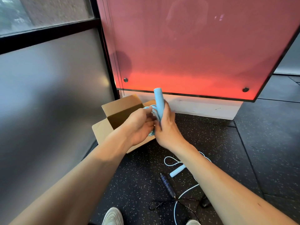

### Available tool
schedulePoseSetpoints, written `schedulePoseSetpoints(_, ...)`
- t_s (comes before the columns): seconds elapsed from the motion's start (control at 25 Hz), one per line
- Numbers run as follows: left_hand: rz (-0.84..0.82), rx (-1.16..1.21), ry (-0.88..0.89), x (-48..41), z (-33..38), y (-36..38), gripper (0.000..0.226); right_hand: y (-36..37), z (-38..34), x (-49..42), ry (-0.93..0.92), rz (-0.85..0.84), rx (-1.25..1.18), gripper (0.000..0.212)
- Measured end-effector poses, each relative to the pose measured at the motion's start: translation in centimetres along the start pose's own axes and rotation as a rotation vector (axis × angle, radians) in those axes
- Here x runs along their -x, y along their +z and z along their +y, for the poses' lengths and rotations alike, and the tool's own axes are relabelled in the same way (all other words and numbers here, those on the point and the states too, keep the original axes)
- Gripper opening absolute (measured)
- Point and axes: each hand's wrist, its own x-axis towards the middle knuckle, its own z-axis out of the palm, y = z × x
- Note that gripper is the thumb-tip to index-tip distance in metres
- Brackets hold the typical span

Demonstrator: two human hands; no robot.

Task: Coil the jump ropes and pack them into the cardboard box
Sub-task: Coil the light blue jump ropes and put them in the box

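Blue jump rope (158, 101) gripped upright by right hand (166, 129); left hand (139, 125) holds coils (152, 111).

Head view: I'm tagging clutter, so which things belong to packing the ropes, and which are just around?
Job: blue rope held by left hand and right hand, cardboard box, blue handle and dark rope on the floor.
Just there: white shoes, red panel.

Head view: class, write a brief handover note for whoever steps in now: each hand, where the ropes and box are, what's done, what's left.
Right hand grips a blue handle upright. Left hand holds blue cord loops beside it.
Open cardboard box sits on the floor behind the hands.
Done: this rope partly coiled.
Left: another blue handle with loose pale cord and a black rope lie uncoiled on the floor; nothing visibly packed.
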Motion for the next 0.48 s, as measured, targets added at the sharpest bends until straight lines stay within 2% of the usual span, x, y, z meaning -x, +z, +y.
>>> schedulePoseSetpoints(0.08, -0.024, -0.117, -0.041, 0.4, 0.6, -1.1, 0.039, -0.3, 0.9, -0.4, 0.076, 0.015, 0.043, 0.078)
schedulePoseSetpoints(0.16, -0.028, -0.274, -0.013, 1.1, 1.2, -2.7, 0.031, -0.5, 1.9, -0.6, 0.152, -0.021, 0.051, 0.076)
schedulePoseSetpoints(0.28, 0.091, -0.651, 0.043, 1.4, 0.6, -5.9, 0.023, 0.0, 2.8, -0.4, 0.225, -0.101, 0.037, 0.077)
schedulePoseSetpoints(0.36, 0.141, -0.791, 0.005, 0.4, -1.0, -8.0, 0.023, 1.0, 3.0, -0.5, 0.22, -0.173, 0.053, 0.076)
schedulePoseSetpoints(0.48, 0.016, -1.065, -0.068, -2.0, -4.3, -10.5, 0.027, 2.4, 4.6, -1.7, 0.227, -0.241, 0.093, 0.075)
